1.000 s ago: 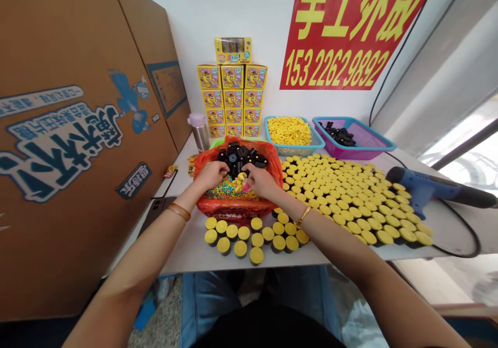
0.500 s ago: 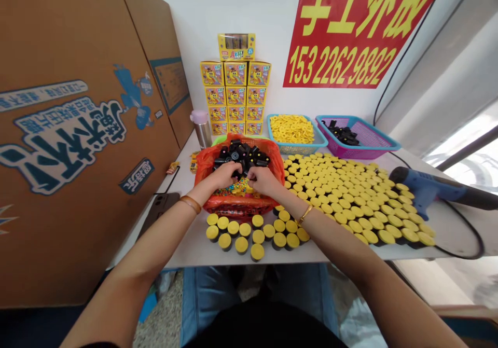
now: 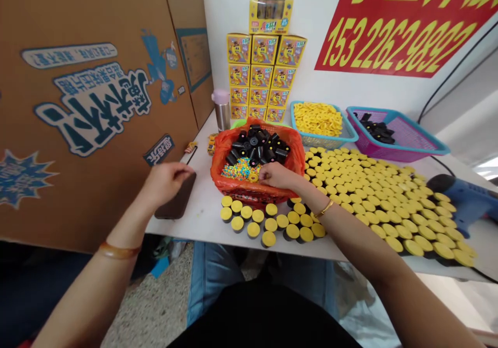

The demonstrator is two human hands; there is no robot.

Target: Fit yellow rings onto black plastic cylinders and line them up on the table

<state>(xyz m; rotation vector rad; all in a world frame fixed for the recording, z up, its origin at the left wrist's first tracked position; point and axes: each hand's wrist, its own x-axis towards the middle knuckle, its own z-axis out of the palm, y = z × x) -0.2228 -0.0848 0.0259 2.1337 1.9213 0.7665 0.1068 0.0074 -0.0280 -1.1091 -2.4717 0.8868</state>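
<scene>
My left hand (image 3: 165, 182) hovers over a dark phone (image 3: 176, 204) at the left of the table, thumb and fingers pressed together. Whether anything is between them is too small to make out. My right hand (image 3: 275, 175) is inside a basket lined with a red plastic bag (image 3: 221, 179), its fingers curled in, and what they hold is hidden. Beside its fingertips are colourful little beads (image 3: 238, 168) and a yellow piece (image 3: 253, 176). Black cylindrical containers (image 3: 257, 148) fill the basket's back half. Just in front stand several black cups with yellow lids (image 3: 253, 230).
Many more yellow-lidded cups (image 3: 373, 197) cover the table's right side, beside a blue power tool (image 3: 462, 197). Behind are a blue basket of yellow pieces (image 3: 319, 121), a purple basket (image 3: 404, 143), stacked yellow boxes (image 3: 260, 73) and a flask (image 3: 222, 112). Large cartons (image 3: 97, 182) stand left.
My left hand has left the red-lined basket and moved left, over the phone. My right hand stays in the basket. The view has shifted, and the beads show more.
</scene>
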